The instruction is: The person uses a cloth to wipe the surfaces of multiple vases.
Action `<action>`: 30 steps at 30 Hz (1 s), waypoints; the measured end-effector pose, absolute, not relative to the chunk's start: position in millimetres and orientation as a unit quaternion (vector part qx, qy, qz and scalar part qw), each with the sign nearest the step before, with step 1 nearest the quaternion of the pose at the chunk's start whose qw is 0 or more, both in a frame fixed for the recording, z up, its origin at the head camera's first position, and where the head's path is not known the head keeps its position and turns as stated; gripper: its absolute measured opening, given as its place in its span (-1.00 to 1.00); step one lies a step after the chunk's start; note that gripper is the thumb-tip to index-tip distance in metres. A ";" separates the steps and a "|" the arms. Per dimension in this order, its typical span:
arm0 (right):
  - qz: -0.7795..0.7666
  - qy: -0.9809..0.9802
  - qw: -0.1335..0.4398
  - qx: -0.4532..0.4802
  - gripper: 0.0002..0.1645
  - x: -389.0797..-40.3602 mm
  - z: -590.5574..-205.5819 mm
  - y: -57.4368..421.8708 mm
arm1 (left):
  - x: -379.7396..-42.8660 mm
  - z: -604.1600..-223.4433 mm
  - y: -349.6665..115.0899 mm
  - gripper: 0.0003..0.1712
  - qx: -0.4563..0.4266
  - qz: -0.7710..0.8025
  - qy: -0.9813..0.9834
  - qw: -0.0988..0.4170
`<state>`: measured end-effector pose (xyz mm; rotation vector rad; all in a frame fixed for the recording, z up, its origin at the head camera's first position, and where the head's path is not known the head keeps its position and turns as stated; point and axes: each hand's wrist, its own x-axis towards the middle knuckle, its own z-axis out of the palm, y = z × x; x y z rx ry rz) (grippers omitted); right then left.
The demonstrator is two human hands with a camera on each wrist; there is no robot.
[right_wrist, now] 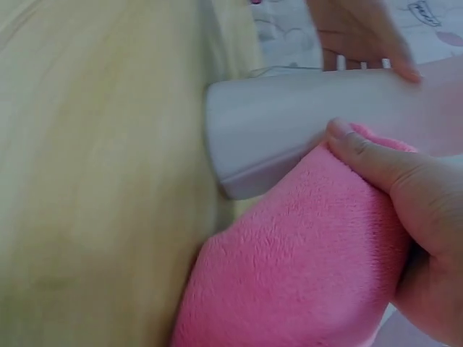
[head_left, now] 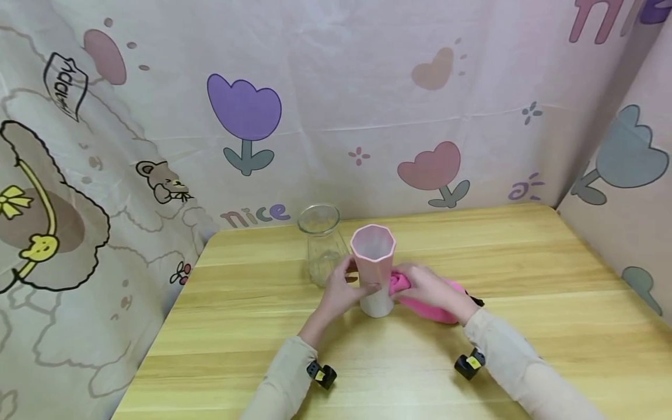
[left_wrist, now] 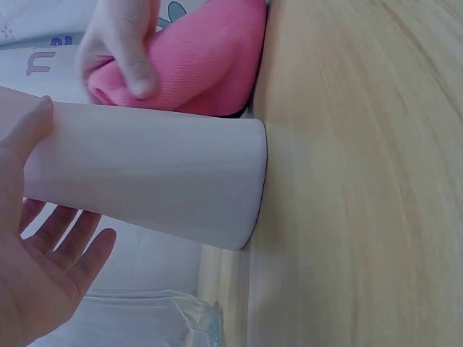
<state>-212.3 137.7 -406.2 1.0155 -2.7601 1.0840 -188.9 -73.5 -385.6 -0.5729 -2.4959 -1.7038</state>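
Head view: a pink-and-white vase (head_left: pixel 375 271) is held roughly upright on the counter (head_left: pixel 236 332), clamped in the grip of the left hand (head_left: pixel 338 293). A pink cloth (head_left: pixel 433 311) is pinched in the right hand's grip (head_left: pixel 427 286) at its right side. A glass vase (clear, wide-rimmed) (head_left: pixel 320 254) is seen behind, leftward.

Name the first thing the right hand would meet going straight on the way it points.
Most likely the vase, just ahead of the right hand and the pink fabric it grips; whether the fabric already touches it is unclear.
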 end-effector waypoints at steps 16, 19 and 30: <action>0.378 -0.873 0.047 0.303 -0.42 -211.6 -394.7 153.0 | -196.9 -408.4 -73.0 -0.15 -0.186 -0.458 -0.861 0.115; 0.410 -0.865 0.080 0.278 -0.41 -212.1 -389.4 158.8 | -190.6 -406.2 -65.1 -0.07 -0.148 -0.417 -0.883 0.158; 0.449 -0.853 0.118 0.241 -0.39 -210.9 -381.4 160.8 | -184.0 -417.4 -38.3 -0.06 -0.021 -0.400 -0.886 0.234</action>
